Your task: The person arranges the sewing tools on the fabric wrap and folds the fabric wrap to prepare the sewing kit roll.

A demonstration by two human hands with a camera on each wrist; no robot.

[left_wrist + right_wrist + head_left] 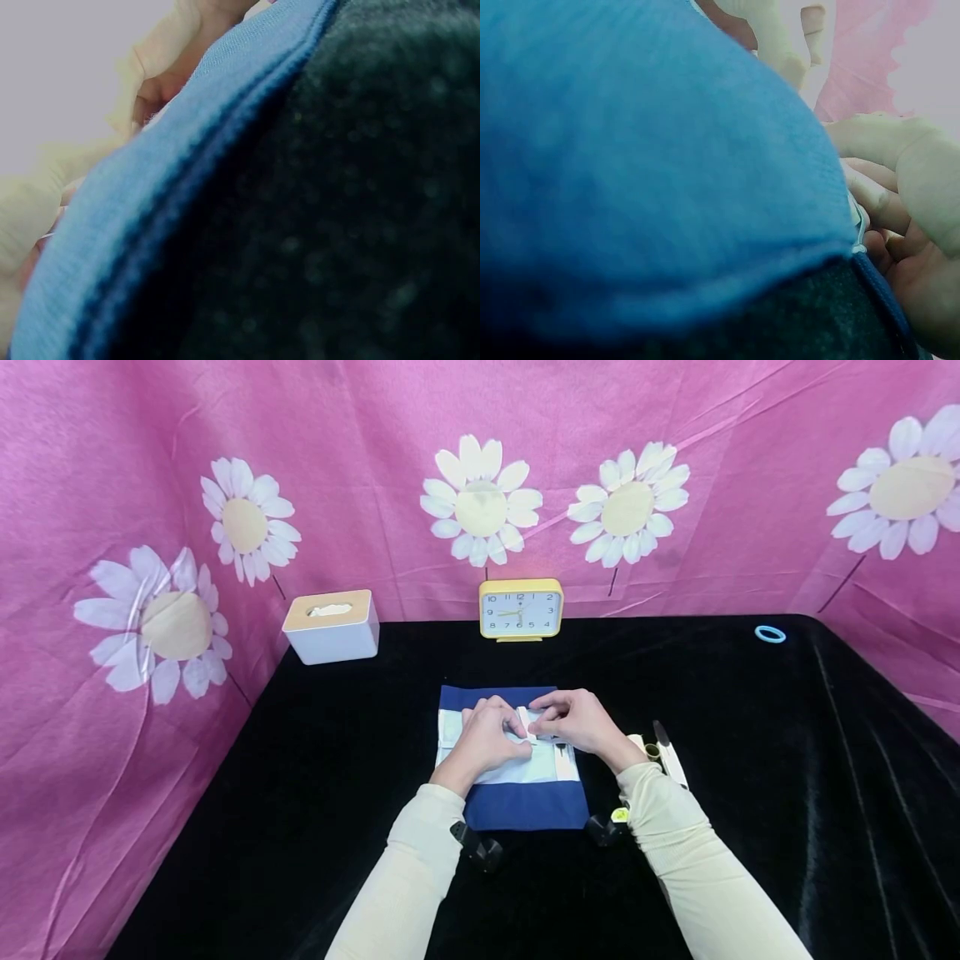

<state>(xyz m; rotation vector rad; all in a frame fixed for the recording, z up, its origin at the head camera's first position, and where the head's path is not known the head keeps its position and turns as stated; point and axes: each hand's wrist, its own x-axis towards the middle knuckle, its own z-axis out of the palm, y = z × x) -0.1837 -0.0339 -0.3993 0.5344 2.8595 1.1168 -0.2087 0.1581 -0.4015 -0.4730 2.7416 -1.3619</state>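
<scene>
Head view: a navy-and-pale-blue cloth (525,807) lies spread on the black tabletop (315,793), and a narrow white strip (522,717) sits over its pale middle, toward the far half, between the two hands. Right hand (579,722): fingers bent, tips together at the strip's right side; they appear clamped on it in a pinch. Left hand (489,737): index and thumb bent, tips slightly apart, close against the strip's left side and lower end; whether they grip strip or cloth, cannot tell. Both wrist views show mostly blurred cloth edge and do not settle the contact. A second white piece (563,763) with a dark mark lies on the cloth, right of centre. Beside the right forearm, partly hidden, lies a white, dark-tipped object (670,756), well off the cloth's middle. Step in hand, as judged: fitting or aligning the strip at the pale panel, possibly in a pocket; insertion cannot be confirmed. The next move likely calls for the left fingers to steady the fabric while the right pinch guides the strip along its length, lightly, since a sideways push could ruck the cloth.
</scene>
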